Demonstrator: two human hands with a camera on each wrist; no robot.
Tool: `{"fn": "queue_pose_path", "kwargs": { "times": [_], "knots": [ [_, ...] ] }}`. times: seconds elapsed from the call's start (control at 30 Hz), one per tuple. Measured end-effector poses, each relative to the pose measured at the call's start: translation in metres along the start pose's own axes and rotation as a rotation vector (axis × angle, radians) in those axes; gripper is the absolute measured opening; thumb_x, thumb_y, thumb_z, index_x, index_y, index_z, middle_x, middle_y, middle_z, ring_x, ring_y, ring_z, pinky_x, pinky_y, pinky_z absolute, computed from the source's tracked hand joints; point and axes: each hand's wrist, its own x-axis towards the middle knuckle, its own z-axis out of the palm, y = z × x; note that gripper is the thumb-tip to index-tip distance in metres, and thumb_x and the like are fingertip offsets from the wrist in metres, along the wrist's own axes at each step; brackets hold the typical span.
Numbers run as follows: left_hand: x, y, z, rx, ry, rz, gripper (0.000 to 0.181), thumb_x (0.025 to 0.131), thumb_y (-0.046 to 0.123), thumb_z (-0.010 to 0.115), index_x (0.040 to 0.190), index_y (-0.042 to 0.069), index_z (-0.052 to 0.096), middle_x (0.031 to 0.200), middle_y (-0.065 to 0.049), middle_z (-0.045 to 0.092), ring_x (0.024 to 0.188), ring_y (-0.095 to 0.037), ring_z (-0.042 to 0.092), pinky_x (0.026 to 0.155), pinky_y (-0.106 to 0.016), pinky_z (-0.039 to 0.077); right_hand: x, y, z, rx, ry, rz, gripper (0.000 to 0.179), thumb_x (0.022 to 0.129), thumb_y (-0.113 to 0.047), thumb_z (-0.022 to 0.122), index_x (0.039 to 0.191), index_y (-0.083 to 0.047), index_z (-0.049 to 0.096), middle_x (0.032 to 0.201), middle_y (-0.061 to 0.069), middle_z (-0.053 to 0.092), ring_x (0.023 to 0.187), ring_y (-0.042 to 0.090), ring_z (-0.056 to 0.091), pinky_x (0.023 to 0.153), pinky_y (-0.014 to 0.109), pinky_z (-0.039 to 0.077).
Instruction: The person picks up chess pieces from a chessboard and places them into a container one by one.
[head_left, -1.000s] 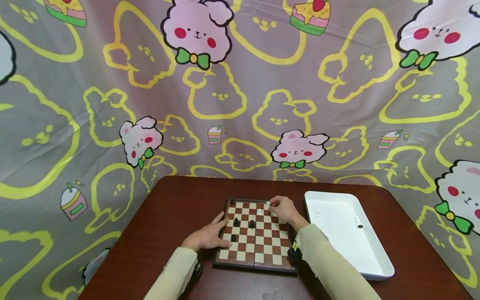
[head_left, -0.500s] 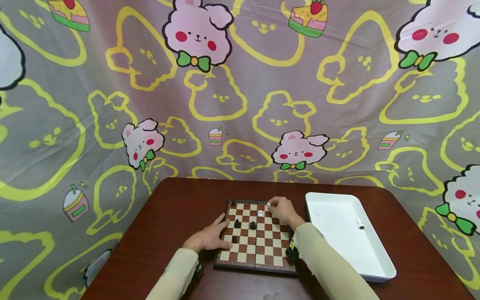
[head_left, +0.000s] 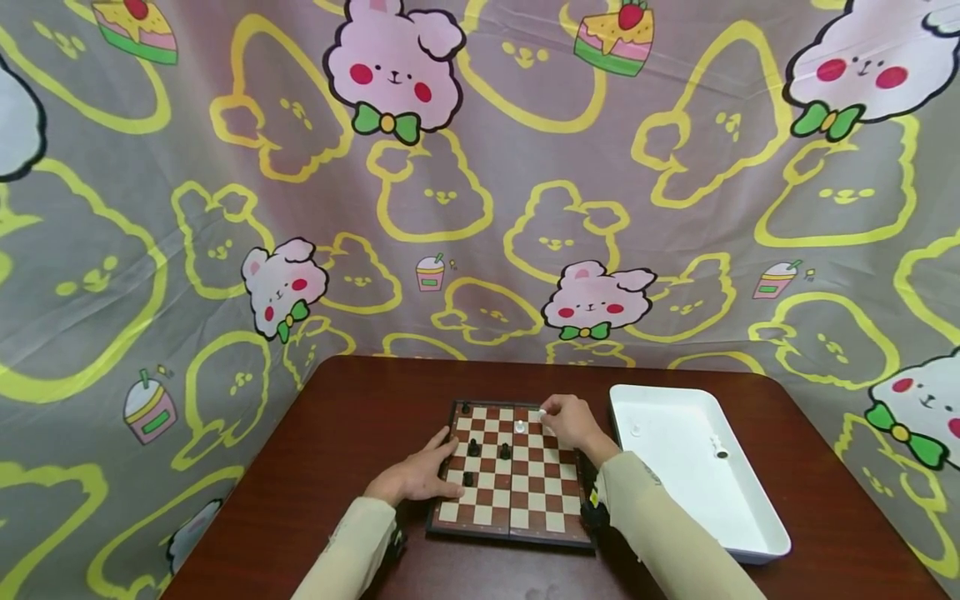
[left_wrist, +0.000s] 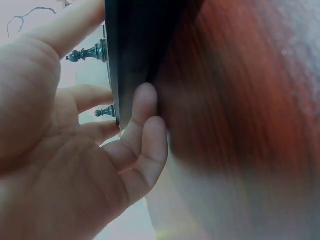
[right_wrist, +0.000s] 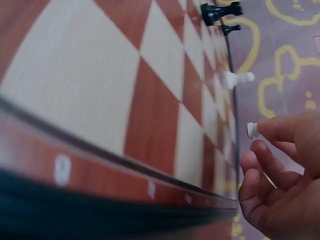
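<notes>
A folding chessboard (head_left: 529, 521) lies on the brown table. My left hand (head_left: 412, 475) rests along its left side, thumb over the squares; in the left wrist view some fingers (left_wrist: 154, 150) bend against the dark side wall. Near the far edge, my right hand (head_left: 572, 423) pinches a small white chess piece (right_wrist: 252, 130) between thumb and fingers. Its round base shows above the board's far right part, while its upper part is hidden. A white pawn (head_left: 520, 427) stands just left of that hand. Several black pieces stand on the left half, among them one (head_left: 468, 479) by my left thumb.
Right of the board is a white tray (head_left: 697, 508) holding a small white piece (head_left: 635, 430) and another white piece lying on its side (head_left: 718, 447). A patterned cloth (head_left: 480, 208) hangs behind the table (head_left: 360, 400). A black piece (head_left: 466, 407) stands at the board's far left corner.
My right hand has shifted slightly to the right along the far edge, with the white chess piece still pinched. The left hand stays in place.
</notes>
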Motion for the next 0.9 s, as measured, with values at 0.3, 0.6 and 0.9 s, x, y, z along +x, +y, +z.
{"fn": "queue_pose_path", "kwargs": {
  "times": [0.3,0.6,0.9],
  "knots": [
    [0.001,-0.001,0.001,0.007,0.001,-0.013,0.090,0.080,0.042,0.074,0.150,0.011,0.028,0.158,-0.010,0.005,0.135,-0.040,0.027,0.096,-0.056,0.036,-0.015,-0.007,-0.032,-0.055,0.045,-0.095,0.006,0.089,-0.012,0.064,0.090,-0.008,0.068,0.079,0.000,0.063,0.062,0.013,0.055,0.055,0.030,0.044],
    [0.002,0.000,0.001,0.014,-0.004,-0.012,0.089,0.081,0.043,0.074,0.150,0.012,0.028,0.158,-0.010,0.004,0.134,-0.039,0.028,0.096,-0.055,0.036,-0.037,-0.003,-0.077,-0.125,0.068,-0.114,0.010,0.090,-0.016,0.064,0.095,-0.007,0.068,0.086,0.002,0.065,0.072,0.016,0.058,0.062,0.036,0.047],
    [0.002,-0.002,0.001,0.000,-0.002,-0.016,0.088,0.081,0.042,0.073,0.151,0.014,0.028,0.158,-0.009,0.004,0.136,-0.040,0.026,0.096,-0.056,0.035,-0.050,0.035,-0.118,-0.159,0.167,-0.126,0.008,0.087,-0.013,0.066,0.091,-0.006,0.068,0.081,0.002,0.065,0.076,0.020,0.060,0.061,0.034,0.045]
  ]
}}
